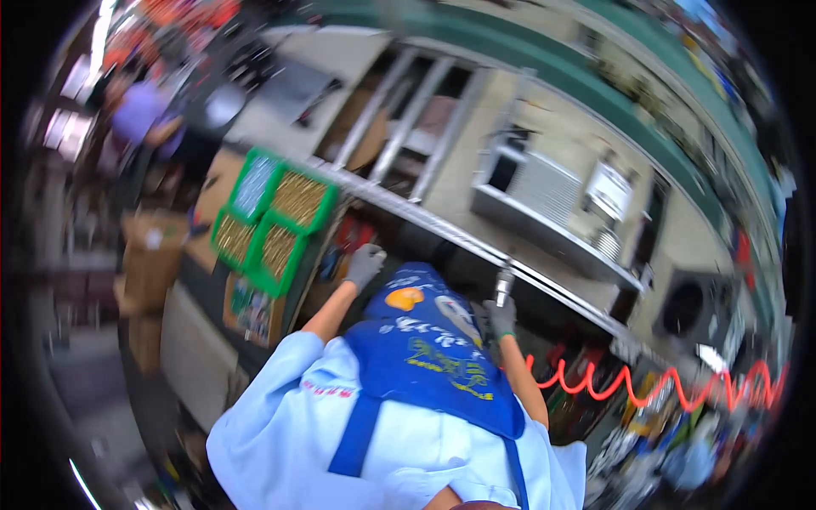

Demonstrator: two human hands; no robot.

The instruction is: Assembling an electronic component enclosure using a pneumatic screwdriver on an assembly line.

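Note:
My right hand (500, 320), in a grey glove, is wrapped round a silver air screwdriver (504, 286) with its tip pointing away from me. The tool stands close to the near rail of the workbench. An orange coiled air hose (586, 382) runs off to the right from beside my right forearm. My left hand (365, 266), also gloved in grey, is held with curled fingers between the green bins (293, 265) and my blue apron (429, 340). Whatever its fingers may hold is too blurred to make out. The bins hold many small brass-coloured parts and some silvery ones.
Ahead runs the workbench with a metal rail (425, 219) and metal bars. A ribbed metal fixture (544, 195) sits right of centre, and a dark square part with a round opening (685, 306) lies farther right. Cardboard boxes (153, 255) and another person (146, 115) are at the left.

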